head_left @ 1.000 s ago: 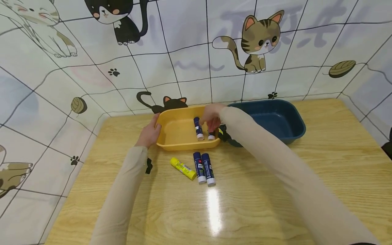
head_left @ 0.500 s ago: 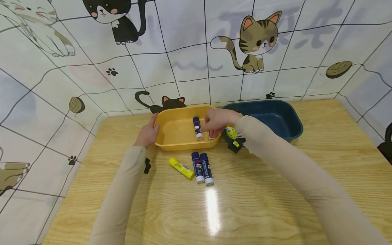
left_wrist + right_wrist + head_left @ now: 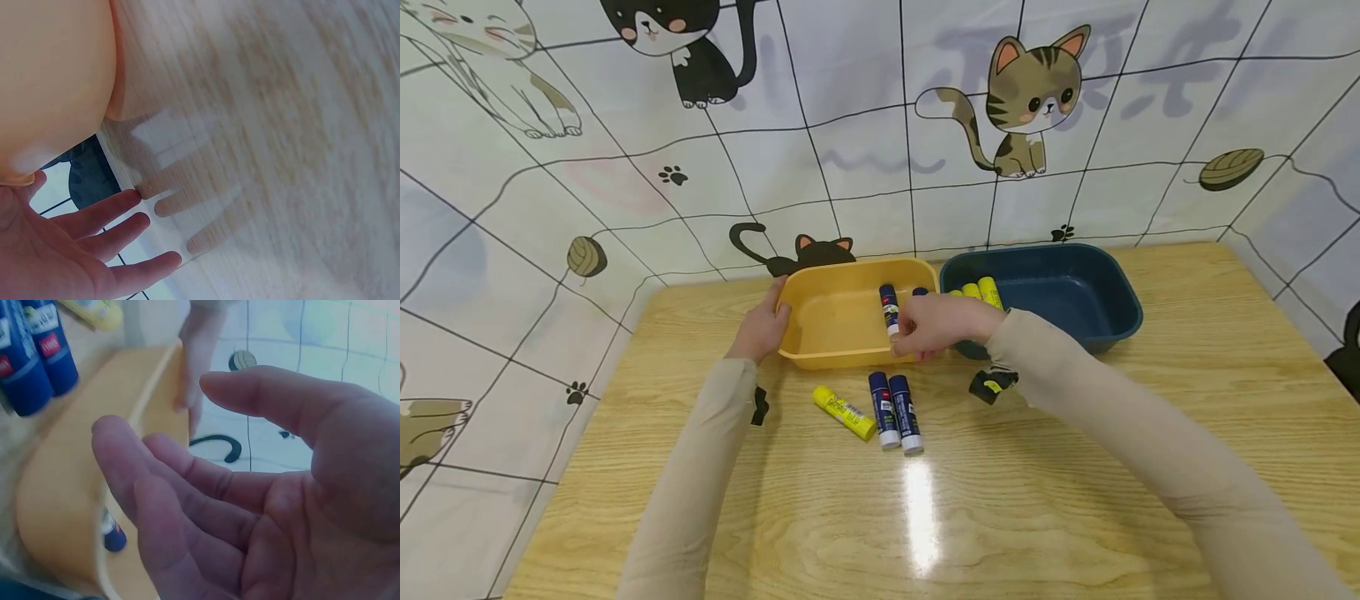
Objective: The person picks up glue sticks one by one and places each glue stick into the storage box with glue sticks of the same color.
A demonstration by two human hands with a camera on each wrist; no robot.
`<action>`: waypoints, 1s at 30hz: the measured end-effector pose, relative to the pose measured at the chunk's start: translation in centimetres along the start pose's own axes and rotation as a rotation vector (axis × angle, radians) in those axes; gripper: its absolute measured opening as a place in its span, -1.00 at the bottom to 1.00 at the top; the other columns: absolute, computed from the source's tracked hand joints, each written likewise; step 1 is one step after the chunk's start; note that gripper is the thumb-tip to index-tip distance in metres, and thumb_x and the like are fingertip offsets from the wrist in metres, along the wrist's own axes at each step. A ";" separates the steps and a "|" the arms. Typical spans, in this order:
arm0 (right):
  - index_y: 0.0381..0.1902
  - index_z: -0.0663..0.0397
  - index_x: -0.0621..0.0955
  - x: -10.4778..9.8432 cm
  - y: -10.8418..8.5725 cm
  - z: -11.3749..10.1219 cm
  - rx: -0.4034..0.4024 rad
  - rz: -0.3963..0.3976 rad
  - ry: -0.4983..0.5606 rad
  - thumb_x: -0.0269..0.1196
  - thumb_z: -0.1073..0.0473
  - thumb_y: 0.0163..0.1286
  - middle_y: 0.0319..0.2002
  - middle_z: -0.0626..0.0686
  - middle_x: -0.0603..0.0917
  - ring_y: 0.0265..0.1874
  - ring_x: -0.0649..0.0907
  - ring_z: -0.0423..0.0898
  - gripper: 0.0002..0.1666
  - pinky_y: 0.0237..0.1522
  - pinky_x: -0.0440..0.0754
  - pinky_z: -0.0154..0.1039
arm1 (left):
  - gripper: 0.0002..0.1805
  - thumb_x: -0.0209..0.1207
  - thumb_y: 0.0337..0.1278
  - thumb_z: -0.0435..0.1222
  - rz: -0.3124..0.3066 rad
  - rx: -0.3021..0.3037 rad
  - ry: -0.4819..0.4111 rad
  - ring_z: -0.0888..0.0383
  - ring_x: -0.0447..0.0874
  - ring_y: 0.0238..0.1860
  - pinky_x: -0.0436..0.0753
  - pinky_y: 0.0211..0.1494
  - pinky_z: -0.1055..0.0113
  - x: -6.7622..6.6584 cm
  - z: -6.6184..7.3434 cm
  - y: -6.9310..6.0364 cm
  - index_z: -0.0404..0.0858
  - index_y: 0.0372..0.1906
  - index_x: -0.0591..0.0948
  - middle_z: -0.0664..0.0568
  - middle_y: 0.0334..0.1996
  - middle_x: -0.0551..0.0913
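Right hand (image 3: 936, 321) has shifted toward the near rim of the yellow bin (image 3: 827, 325); fingers loosely bent, thumb well apart from them, nothing seen between. Whether fingertips touch rim or stick: can't tell.

Just left of it, inside that bin: blue glue stick (image 3: 889, 308), rolled a little, red label patch now showing. Second blue glue stick (image 3: 920, 292) is just beyond the hand, only its blue end showing past the fingers. My read: both are loose in the bin and the hand carries neither, so that placement looks done, bar some nudging.

Left hand (image 3: 762, 325) hasn't moved: at the yellow bin's left end, thumb by the rim, other fingers straight and spread outside.

Nearer the person than the right hand, on the table (image 3: 1000, 500): two blue sticks (image 3: 906, 414) side by side, one yellow stick (image 3: 844, 412). Those look outstanding.

Navy bin (image 3: 1075, 292), just right of the right hand: three yellow glue sticks (image 3: 991, 292) now uncovered.
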State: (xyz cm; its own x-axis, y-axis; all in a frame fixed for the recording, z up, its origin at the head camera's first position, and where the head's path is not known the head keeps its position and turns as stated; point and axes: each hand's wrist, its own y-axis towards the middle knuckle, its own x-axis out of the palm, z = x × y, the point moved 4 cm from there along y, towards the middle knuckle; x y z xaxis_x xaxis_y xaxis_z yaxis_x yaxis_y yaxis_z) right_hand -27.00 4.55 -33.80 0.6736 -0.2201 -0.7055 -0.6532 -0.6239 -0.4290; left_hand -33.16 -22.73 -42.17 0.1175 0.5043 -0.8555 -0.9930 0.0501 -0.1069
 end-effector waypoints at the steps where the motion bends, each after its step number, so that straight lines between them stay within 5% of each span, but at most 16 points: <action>1: -0.37 0.18 0.61 0.3 -0.1 0.0 -0.007 -0.011 -0.003 0.23 0.05 0.38 -0.49 0.05 0.70 -0.49 0.65 -0.10 -0.71 -0.43 0.54 -0.30 | -0.39 -0.36 0.46 -0.11 -0.001 -0.002 -0.002 -0.36 0.38 0.20 0.33 0.23 -0.14 0.0 0.0 0.0 -0.04 0.55 -0.03 -0.37 0.32 0.31; 9: -0.48 0.09 0.57 3.9 -0.1 0.7 0.019 -0.083 -0.017 0.27 0.05 0.34 -0.51 0.02 0.70 -0.52 0.66 -0.11 -0.72 -0.50 0.45 -0.37 | -0.39 -0.34 0.46 -0.12 0.007 0.003 -0.003 -0.36 0.38 0.20 0.31 0.25 -0.14 0.0 -0.1 0.1 -0.03 0.55 -0.02 -0.37 0.32 0.31; 16: -0.53 0.04 0.58 6.5 1.0 2.2 0.081 -0.037 -0.062 0.29 -0.04 0.31 -0.62 -0.04 0.61 -0.63 0.60 -0.13 -0.66 -0.59 0.36 -0.37 | -0.39 -0.35 0.46 -0.13 0.001 0.001 -0.001 -0.36 0.38 0.20 0.30 0.26 -0.13 0.0 0.0 -0.1 -0.04 0.55 -0.04 -0.38 0.32 0.30; 30: -0.46 0.03 0.58 7.6 2.0 2.1 0.142 0.021 -0.144 0.26 -0.17 0.30 -0.64 -0.06 0.51 -0.67 0.51 -0.16 -0.60 -0.62 0.30 -0.34 | -0.39 -0.35 0.47 -0.14 -0.006 -0.008 0.003 -0.36 0.38 0.19 0.30 0.26 -0.13 -0.1 0.1 -0.3 -0.05 0.55 -0.03 -0.41 0.30 0.31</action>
State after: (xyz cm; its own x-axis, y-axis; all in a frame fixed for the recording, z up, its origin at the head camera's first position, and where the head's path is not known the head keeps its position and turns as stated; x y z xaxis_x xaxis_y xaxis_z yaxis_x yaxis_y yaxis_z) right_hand -23.96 3.20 -41.19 0.6095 -0.1163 -0.7842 -0.7159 -0.5056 -0.4814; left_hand -32.90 -22.66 -41.99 0.1234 0.5013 -0.8564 -0.9922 0.0458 -0.1161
